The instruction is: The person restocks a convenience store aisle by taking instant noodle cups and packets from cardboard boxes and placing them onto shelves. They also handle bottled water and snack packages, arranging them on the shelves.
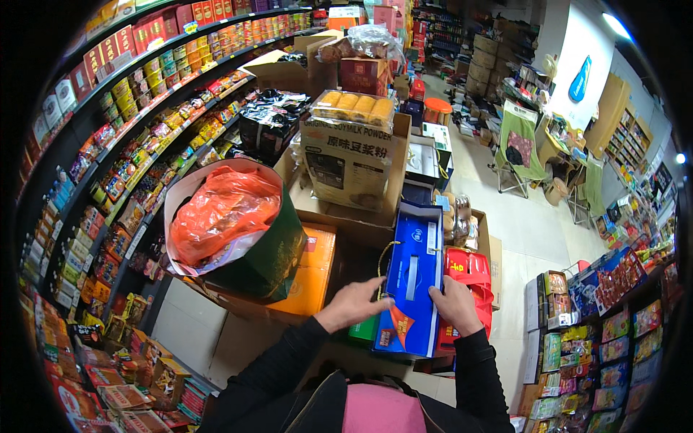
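A long blue gift box (416, 270) with a top slot and a yellow rope handle lies between my hands. At its left edge is my left hand (354, 303), fingers spread beside the rope handle. My right hand (456, 303) rests against the box's right edge, its fingers partly hidden on the far side; whether it grips is unclear. A red bag with red handles (466, 265) sits right of the box, beneath my right hand. Part of a green box (364, 329) shows under my left hand. Farther left stand an orange carton (311, 270) and a dark green paper bag (270, 260) holding an orange-red plastic bag (227, 214).
Ahead, a cardboard box (338, 208) holds a soymilk powder pack (346, 162) topped by packaged rolls (354, 107). Stocked shelves (157, 146) curve along the left. A snack rack (574, 346) stands at the right, and a green folding chair (518, 143) stands beyond the aisle.
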`<control>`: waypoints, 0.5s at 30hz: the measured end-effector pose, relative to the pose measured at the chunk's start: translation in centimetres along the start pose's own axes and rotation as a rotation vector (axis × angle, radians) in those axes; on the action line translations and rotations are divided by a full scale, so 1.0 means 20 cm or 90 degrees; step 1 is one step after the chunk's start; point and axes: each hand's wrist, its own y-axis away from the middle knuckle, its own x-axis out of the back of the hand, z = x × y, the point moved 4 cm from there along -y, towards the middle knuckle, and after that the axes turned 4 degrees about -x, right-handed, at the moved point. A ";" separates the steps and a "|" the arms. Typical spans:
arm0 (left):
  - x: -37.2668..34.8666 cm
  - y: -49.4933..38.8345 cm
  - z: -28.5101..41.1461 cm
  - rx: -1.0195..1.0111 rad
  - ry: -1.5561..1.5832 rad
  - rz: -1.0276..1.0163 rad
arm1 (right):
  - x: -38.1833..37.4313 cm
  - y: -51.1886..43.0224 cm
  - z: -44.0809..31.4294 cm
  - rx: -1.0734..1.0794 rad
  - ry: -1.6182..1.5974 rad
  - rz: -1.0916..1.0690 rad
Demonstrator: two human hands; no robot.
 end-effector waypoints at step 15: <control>0.28 0.21 -0.37 -0.111 0.187 0.154 | 0.34 -0.83 -0.96 0.370 -0.050 0.287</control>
